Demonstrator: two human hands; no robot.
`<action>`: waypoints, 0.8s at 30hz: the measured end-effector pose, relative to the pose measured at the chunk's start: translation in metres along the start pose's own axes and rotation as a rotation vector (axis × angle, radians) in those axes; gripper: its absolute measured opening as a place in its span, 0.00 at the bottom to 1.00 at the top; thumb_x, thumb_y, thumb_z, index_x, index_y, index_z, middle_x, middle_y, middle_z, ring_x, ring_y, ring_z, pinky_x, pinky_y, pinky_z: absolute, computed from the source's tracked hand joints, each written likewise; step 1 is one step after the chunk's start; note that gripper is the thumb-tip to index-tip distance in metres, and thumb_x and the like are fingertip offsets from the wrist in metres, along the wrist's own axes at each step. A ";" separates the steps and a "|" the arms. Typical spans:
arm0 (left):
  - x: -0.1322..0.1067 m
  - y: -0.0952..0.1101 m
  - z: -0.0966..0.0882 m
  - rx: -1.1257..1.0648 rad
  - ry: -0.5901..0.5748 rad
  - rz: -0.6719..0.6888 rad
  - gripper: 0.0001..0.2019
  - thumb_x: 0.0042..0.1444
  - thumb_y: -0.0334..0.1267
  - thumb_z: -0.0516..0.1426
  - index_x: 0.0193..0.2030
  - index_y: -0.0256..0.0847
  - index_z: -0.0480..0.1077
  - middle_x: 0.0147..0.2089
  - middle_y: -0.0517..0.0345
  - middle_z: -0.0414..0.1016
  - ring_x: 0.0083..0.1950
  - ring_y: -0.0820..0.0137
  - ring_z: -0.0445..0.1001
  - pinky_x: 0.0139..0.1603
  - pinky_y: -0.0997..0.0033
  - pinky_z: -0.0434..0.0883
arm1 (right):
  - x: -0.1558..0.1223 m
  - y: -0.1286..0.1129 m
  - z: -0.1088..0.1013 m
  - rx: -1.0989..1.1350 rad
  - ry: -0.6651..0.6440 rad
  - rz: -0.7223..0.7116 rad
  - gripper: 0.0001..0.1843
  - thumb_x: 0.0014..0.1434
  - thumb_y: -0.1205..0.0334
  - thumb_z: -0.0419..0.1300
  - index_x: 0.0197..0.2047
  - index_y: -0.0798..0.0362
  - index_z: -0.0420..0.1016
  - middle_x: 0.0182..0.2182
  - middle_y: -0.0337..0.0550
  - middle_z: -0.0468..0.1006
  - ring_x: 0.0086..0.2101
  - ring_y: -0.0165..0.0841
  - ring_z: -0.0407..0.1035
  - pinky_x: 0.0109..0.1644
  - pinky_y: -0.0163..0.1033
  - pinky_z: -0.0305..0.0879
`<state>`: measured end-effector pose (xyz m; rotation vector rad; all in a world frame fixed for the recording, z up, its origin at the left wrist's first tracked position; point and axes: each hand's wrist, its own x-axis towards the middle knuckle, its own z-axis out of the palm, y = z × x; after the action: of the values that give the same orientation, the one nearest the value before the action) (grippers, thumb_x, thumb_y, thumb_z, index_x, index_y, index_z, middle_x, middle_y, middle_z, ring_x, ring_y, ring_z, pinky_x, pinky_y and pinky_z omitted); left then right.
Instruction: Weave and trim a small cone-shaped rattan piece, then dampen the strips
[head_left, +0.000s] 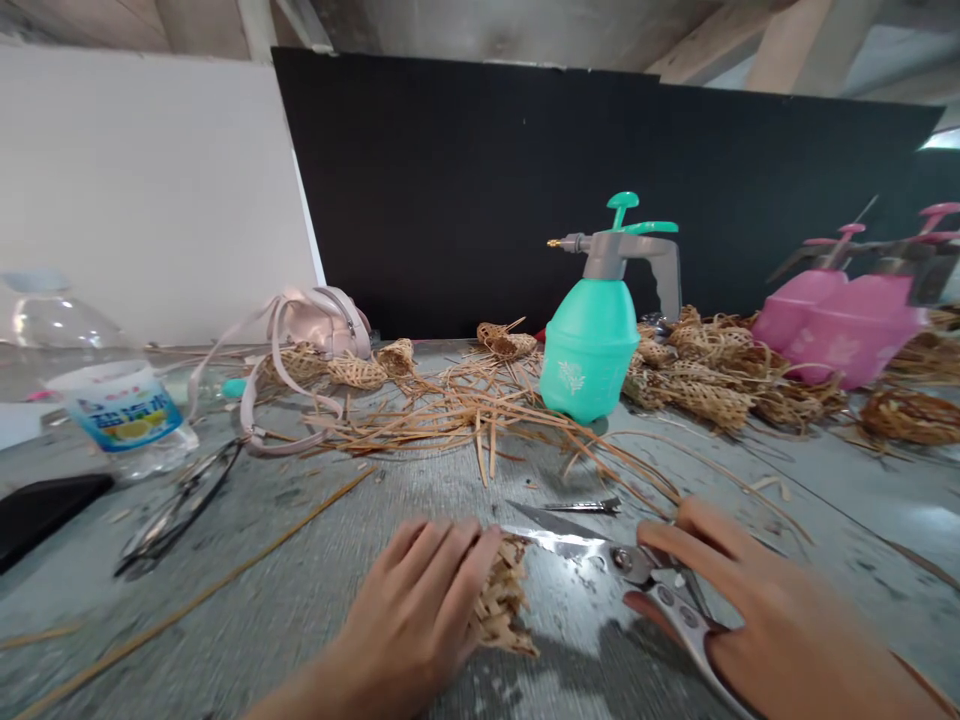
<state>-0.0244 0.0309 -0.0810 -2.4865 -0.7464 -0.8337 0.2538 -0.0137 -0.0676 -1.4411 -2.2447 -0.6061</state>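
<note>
My left hand [424, 600] is closed around a small woven piece of pale plant strips [504, 605], whose right side shows past my fingers, just above the table. In my right hand [772, 600] are metal scissors [630, 565], with the fingers at the handles. The blades are parted and point left, their tips close to my left fingertips and the top of the woven piece. Behind the blades lies a small metal clip-like tool [583, 506]. My left palm hides much of the weave.
A green spray bottle [590, 345] stands behind loose strips [450, 405]. Woven pieces [697, 370] and pink spray bottles [847, 325] are at right. A pale bag [322, 322], plastic bottle [127, 415], glasses [180, 510] and black phone [45, 515] are at left.
</note>
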 end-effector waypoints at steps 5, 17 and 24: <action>0.004 0.002 -0.002 0.003 -0.002 -0.019 0.18 0.60 0.29 0.45 0.56 0.33 0.60 0.47 0.48 0.73 0.44 0.61 0.68 0.45 0.60 0.63 | 0.001 0.006 -0.004 -0.030 0.065 -0.009 0.15 0.53 0.69 0.47 0.45 0.51 0.64 0.38 0.48 0.70 0.24 0.32 0.71 0.19 0.35 0.65; -0.005 0.003 0.005 -0.079 0.048 -0.070 0.19 0.54 0.31 0.52 0.53 0.32 0.59 0.48 0.46 0.74 0.47 0.58 0.69 0.48 0.56 0.64 | 0.004 0.013 -0.010 -0.061 -0.009 -0.066 0.28 0.39 0.76 0.43 0.44 0.49 0.64 0.34 0.43 0.71 0.21 0.33 0.70 0.18 0.38 0.62; -0.003 0.004 0.003 -0.046 0.051 -0.073 0.19 0.54 0.32 0.52 0.53 0.32 0.59 0.48 0.46 0.74 0.48 0.58 0.69 0.48 0.56 0.64 | -0.001 0.024 -0.015 -0.079 -0.019 -0.011 0.29 0.38 0.74 0.46 0.45 0.45 0.67 0.38 0.39 0.71 0.22 0.30 0.69 0.21 0.37 0.64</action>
<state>-0.0232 0.0284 -0.0859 -2.4811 -0.8135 -0.9461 0.2775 -0.0139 -0.0523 -1.4797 -2.2676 -0.6950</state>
